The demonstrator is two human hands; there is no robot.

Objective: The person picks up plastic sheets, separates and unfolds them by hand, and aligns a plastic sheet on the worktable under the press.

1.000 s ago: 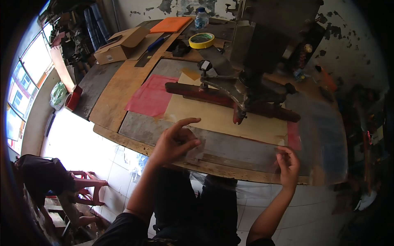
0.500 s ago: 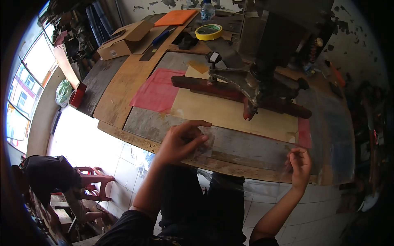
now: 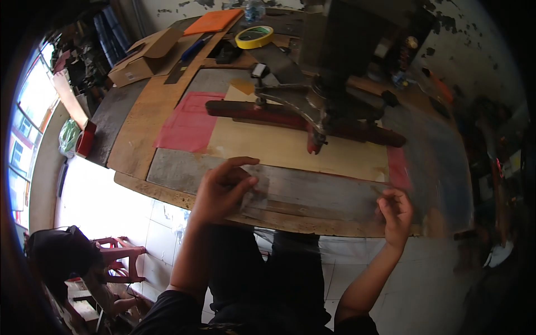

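Note:
A thin clear plastic sheet (image 3: 312,196) stretches between my hands over the table's front edge, its outline hard to make out. My left hand (image 3: 220,191) pinches its left end between thumb and curled fingers. At the right end, the fingertips of my right hand (image 3: 396,213) are pressed together on the sheet. Just beyond lies a cream-coloured sheet (image 3: 268,146) with a pink-red piece (image 3: 187,120) at its left and a narrow red strip (image 3: 398,166) at its right. Above them sits a long dark-red bar (image 3: 357,132) on a metal press head (image 3: 315,100).
Yellow tape (image 3: 254,37), an open cardboard box (image 3: 146,58), an orange folder (image 3: 214,22) and a bottle (image 3: 254,10) are at the back. Clear plastic (image 3: 441,173) lies at the right. On the left, a person (image 3: 67,251) is beside a red stool (image 3: 125,259).
My view has shifted, so the table and press appear further left and slightly higher. Both hands keep nearly the same place over the front edge, still holding the plastic.

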